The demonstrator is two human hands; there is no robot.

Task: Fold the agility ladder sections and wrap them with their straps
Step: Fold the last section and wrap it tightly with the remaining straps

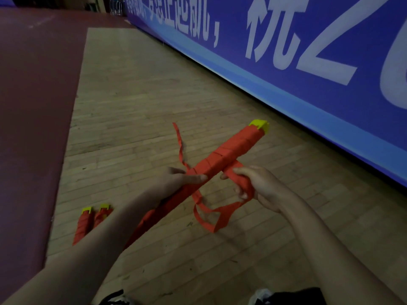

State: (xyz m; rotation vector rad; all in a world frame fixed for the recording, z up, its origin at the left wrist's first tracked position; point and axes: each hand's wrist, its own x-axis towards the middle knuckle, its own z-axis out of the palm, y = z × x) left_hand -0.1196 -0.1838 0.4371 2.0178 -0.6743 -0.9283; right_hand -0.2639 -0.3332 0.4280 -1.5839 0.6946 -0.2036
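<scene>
red ladder bundle (229, 153), left hand (176, 183), right hand (259, 188) pinching strap (240, 179)

The left hand (176, 181) and right hand (259, 186) are bare, as are both forearms; a black garment (295, 297) covers the lap, beside a black-and-white shoe (114, 299).

Left hand (176, 183) grips ladder bundle (229, 153); right hand (262, 186) pulls its strap (240, 181)

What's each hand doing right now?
Left hand: grips the folded ladder bundle.
Right hand: grips the red strap.
</scene>
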